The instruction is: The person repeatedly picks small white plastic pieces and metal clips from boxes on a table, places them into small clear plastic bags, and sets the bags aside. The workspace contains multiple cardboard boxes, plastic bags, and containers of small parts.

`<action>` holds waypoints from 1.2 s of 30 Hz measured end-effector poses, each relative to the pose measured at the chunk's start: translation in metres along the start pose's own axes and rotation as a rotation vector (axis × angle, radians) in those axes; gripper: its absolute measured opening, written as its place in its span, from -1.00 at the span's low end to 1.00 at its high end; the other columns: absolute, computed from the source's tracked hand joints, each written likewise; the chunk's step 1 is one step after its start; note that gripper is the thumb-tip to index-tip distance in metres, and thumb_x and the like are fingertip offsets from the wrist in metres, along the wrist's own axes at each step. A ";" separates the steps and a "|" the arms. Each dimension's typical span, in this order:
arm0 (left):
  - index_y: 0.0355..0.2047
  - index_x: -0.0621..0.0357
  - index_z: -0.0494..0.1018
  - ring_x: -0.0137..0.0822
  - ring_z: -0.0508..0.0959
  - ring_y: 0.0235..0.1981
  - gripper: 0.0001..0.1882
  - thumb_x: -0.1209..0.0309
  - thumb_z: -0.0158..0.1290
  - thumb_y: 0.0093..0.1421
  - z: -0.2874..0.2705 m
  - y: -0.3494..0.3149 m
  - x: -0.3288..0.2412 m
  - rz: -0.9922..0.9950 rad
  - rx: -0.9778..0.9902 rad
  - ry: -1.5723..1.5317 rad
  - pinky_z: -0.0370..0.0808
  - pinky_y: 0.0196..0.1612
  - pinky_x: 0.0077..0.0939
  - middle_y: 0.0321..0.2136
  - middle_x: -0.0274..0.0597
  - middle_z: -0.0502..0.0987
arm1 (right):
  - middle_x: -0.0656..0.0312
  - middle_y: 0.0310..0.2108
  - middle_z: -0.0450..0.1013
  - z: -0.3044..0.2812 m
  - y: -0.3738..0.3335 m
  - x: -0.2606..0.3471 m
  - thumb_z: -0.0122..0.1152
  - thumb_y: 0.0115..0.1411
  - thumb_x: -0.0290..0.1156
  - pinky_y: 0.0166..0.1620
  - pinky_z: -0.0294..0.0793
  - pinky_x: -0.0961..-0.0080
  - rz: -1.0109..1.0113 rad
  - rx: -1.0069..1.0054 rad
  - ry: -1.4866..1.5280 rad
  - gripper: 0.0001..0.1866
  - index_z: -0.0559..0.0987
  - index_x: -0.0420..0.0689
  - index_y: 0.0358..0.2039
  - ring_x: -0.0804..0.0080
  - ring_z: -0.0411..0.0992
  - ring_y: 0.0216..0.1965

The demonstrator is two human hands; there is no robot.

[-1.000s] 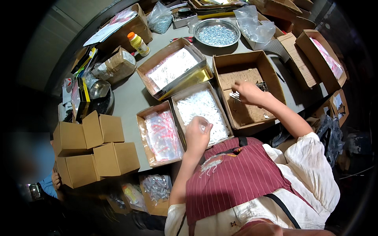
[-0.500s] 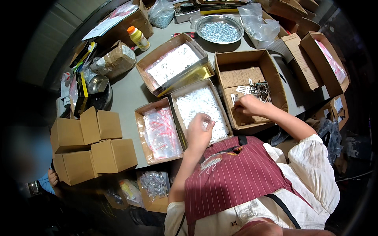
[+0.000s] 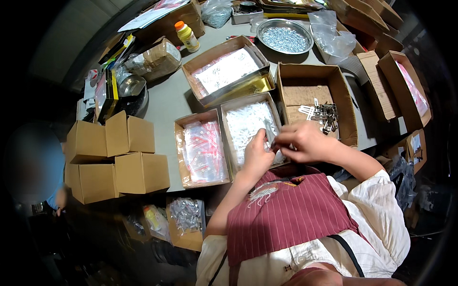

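Observation:
My left hand (image 3: 258, 156) and my right hand (image 3: 305, 141) meet over the near end of a cardboard box of small white pieces (image 3: 248, 119). The fingers of both are closed in a pinch, tips close together. A small greyish piece seems to be between them, too blurred to name. Right of that stands a larger cardboard box (image 3: 347, 114) with dark metal and white clip-like parts (image 3: 326, 115) heaped in it. To the left, another box holds clear zip bags with red stripes (image 3: 204, 150).
Behind the white pieces is a box with a printed sheet (image 3: 226, 71). Farther back stand a metal bowl of small shiny parts (image 3: 285, 37) and a yellow bottle (image 3: 187, 38). Several open cartons (image 3: 98, 181) line the left edge. A person in blue (image 3: 55, 167) is at far left.
My right hand has left the box of clip-like parts and come left to my left hand. The left hand has turned inward, its fingers closing. The whole view has shifted slightly.

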State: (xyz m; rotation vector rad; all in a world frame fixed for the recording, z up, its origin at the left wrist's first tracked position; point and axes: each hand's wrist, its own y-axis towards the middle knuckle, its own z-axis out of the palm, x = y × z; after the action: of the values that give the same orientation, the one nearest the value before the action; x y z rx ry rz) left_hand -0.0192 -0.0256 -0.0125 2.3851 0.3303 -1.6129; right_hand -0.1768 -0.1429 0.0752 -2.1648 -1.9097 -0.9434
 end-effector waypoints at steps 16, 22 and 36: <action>-0.03 0.39 0.52 -0.22 0.68 -0.05 -0.77 0.57 0.12 0.32 -0.065 -0.038 -0.007 0.059 -0.299 -0.274 0.59 0.02 -0.40 -0.11 -0.04 0.68 | -0.04 -0.04 0.45 0.010 0.067 0.021 0.29 0.13 -0.60 -0.06 0.54 0.13 -0.090 0.052 0.062 -0.74 0.52 -0.24 -0.14 -0.09 0.50 -0.08; -0.14 0.37 0.50 -0.47 0.66 -0.24 -0.89 0.56 0.05 0.42 -0.099 -0.060 -0.014 0.030 -0.452 -0.471 0.61 -0.18 -0.57 -0.24 -0.17 0.67 | 0.00 -0.28 0.50 0.030 0.094 0.039 0.28 0.23 -0.56 -0.23 0.52 0.17 -0.014 0.101 0.278 -0.81 0.49 -0.24 -0.16 -0.02 0.55 -0.29; -0.31 0.31 0.53 -0.39 0.66 -0.39 -0.90 0.50 0.15 0.30 -0.171 -0.138 -0.014 -0.003 -0.740 -0.014 0.56 -0.28 -0.49 -0.44 -0.16 0.65 | 0.02 -0.41 0.46 0.117 0.171 0.080 0.23 0.09 -0.43 -0.21 0.48 0.16 -0.367 0.242 0.471 -0.85 0.52 -0.24 -0.38 -0.03 0.48 -0.33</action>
State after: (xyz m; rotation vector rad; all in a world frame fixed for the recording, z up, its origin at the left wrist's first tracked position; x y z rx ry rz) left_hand 0.0818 0.1598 0.0517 1.7984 0.7696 -1.2089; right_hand 0.0275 -0.0546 0.0756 -1.3352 -2.0673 -1.0870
